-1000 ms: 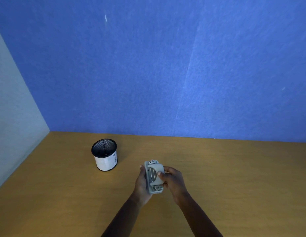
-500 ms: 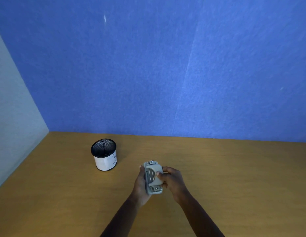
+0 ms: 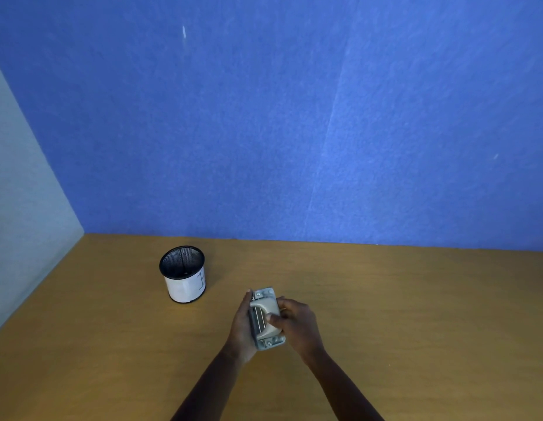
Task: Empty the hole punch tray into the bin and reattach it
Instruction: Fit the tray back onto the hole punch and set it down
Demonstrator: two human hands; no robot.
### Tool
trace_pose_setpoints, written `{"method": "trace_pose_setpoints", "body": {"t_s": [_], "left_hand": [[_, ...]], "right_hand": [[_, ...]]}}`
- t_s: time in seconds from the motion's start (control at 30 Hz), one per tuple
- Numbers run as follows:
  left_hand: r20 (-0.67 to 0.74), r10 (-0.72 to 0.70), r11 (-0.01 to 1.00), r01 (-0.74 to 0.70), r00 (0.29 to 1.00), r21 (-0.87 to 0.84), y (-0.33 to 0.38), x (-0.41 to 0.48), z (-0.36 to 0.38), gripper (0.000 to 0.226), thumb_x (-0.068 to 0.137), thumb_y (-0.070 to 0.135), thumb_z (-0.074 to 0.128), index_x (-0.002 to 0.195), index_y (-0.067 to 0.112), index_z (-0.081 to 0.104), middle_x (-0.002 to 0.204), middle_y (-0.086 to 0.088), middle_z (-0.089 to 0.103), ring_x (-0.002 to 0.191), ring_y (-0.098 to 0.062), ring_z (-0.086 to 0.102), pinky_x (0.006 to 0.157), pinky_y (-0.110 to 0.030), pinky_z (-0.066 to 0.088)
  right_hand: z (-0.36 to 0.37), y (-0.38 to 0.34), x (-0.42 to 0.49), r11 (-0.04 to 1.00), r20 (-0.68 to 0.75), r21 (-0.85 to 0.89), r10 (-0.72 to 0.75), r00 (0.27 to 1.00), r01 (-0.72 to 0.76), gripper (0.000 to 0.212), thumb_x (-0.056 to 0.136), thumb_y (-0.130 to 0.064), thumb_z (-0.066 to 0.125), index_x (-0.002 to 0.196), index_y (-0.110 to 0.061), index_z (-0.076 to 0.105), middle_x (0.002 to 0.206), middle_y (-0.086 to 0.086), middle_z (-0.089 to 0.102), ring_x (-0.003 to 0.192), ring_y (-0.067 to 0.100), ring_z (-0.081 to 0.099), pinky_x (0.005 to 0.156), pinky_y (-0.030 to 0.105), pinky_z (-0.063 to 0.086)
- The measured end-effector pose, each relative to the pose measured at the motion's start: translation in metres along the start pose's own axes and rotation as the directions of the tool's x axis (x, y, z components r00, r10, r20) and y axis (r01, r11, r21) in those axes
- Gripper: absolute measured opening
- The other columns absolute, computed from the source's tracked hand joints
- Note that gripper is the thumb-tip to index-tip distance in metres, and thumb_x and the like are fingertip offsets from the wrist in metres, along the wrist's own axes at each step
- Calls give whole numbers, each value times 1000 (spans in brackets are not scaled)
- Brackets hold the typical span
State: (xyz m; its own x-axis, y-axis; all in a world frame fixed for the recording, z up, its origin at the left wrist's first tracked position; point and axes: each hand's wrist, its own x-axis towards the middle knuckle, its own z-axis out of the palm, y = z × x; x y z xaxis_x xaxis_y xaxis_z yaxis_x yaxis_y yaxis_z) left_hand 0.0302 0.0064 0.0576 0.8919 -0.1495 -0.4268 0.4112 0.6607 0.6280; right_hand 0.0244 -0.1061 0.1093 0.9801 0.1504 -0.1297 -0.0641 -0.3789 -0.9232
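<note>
A grey hole punch (image 3: 266,318) is held between both hands just above the wooden table, its long side pointing away from me. My left hand (image 3: 241,328) cups its left side, where the dark edge of the base shows. My right hand (image 3: 297,325) grips the right side, thumb across the lever. Whether the tray sits fully on the base is hidden by the fingers. The bin (image 3: 182,274), a small black mesh cup wrapped in white paper, stands upright to the left of and beyond the hands, apart from them.
The wooden table (image 3: 416,329) runs to a blue wall (image 3: 294,132) at the back and a pale grey panel (image 3: 24,208) on the left. Bare wood lies to the right of the hands and between the hands and the bin.
Both hands hold the punch in nearly the same spot. The right thumb has shifted slightly on the lever and the punch has tilted a little.
</note>
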Motion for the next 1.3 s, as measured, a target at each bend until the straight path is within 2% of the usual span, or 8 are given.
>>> {"method": "trace_pose_setpoints", "body": {"t_s": [0.27, 0.43, 0.67, 0.83, 0.93, 1.1, 1.2, 1.3], "left_hand": [[-91, 64, 998, -65, 994, -1, -5, -2, -1, 44, 96, 36, 30, 86, 8, 63, 61, -4, 69, 53, -14, 66, 62, -30, 46], [-80, 75, 996, -78, 994, -47, -6, -7, 5, 35, 82, 37, 47, 86, 5, 63, 74, -12, 64, 65, -24, 62, 62, -29, 50], [-88, 16, 996, -8, 996, 87, -2, -5, 8, 44, 95, 38, 35, 83, 8, 65, 62, -5, 70, 60, -20, 63, 61, -28, 48], [-88, 31, 981, -14, 996, 192, 0, -4, 8, 43, 96, 37, 35, 81, 10, 64, 57, -3, 70, 50, -14, 65, 54, -24, 49], [-80, 49, 966, -27, 996, 255, 0, -3, 10, 40, 96, 36, 37, 83, 10, 65, 59, -2, 71, 53, -14, 66, 61, -26, 48], [-48, 64, 942, -44, 997, 333, -2, -8, 15, 38, 98, 31, 33, 92, 9, 63, 72, -4, 69, 61, -13, 64, 60, -24, 48], [-47, 87, 927, -64, 995, 369, -1, -11, 18, 38, 98, 31, 32, 91, 11, 63, 74, -2, 67, 64, -13, 62, 60, -24, 48], [-52, 119, 905, -87, 991, 417, 3, -12, 21, 39, 99, 29, 31, 86, 12, 63, 72, -1, 67, 64, -13, 62, 58, -23, 48]], "right_hand": [[-1, -3, 2, 988, 89, -120, -88, 992, 98, 23, 86, -15, 59, 91, 6, 68, 74, 15, 61, 69, 16, 52, 63, 23, 39], [-10, -1, 15, 998, -140, -66, -30, 990, 21, 24, 89, -13, 54, 86, 1, 73, 66, 5, 64, 52, -4, 56, 56, 15, 43], [-15, 4, 36, 967, 13, 110, 230, 973, -230, 26, 87, -7, 57, 101, 12, 67, 83, 17, 62, 77, 24, 58, 82, 47, 54], [-20, 8, 41, 946, 71, 168, 268, 961, -276, 24, 88, -1, 55, 103, 15, 63, 71, 9, 59, 59, 16, 53, 58, 23, 50], [-20, 11, 44, 953, 51, 133, 268, 962, -273, 15, 87, 0, 55, 83, 6, 68, 64, 6, 57, 58, 15, 52, 59, 25, 49], [-20, 18, 46, 959, -3, 65, 277, 961, -276, 34, 84, -1, 57, 55, -19, 59, 60, 3, 56, 64, 20, 52, 69, 35, 45], [-24, 17, 45, 962, -4, 84, 262, 965, -261, 30, 84, -3, 59, 58, -18, 62, 64, 5, 59, 72, 22, 55, 72, 35, 45], [-28, 14, 43, 964, 52, 138, 222, 974, -227, 12, 85, -4, 59, 83, 0, 70, 79, 15, 60, 80, 25, 54, 71, 36, 48]]}}
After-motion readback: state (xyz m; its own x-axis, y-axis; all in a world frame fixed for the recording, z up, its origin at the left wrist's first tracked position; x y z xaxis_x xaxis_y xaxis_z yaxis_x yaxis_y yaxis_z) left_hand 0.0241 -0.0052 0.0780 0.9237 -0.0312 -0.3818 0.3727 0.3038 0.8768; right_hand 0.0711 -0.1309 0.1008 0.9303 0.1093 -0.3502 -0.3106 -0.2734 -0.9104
